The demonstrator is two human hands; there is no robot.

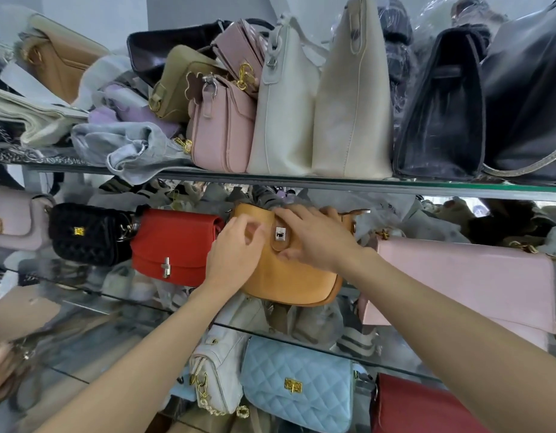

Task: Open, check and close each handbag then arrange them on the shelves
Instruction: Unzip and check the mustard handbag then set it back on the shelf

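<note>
1. Head view: both hands are on the mustard handbag (289,276), which stands on the middle glass shelf (395,364).
2. The right hand (314,235) lies over the bag's top right, fingers spread across the flap and thumb tucked beneath the strap tab, just right of the silver turn-lock (280,235); it grips the flap.
3. The left hand (236,248) rests on the bag's left front, fingers loosely curled near the lock; whether they pinch anything cannot be told.
4. Just left of the mustard handbag stands a red handbag (173,245), then a black quilted handbag (89,234).
5. Right of it lies a pale pink handbag (464,276).
6. Above it, on the upper shelf (364,182), stand a pink bag (222,132), two cream bags (351,104) and a black bag (442,120).
7. Below it sit a light blue quilted bag (298,379) and a white bag (217,367).
</note>
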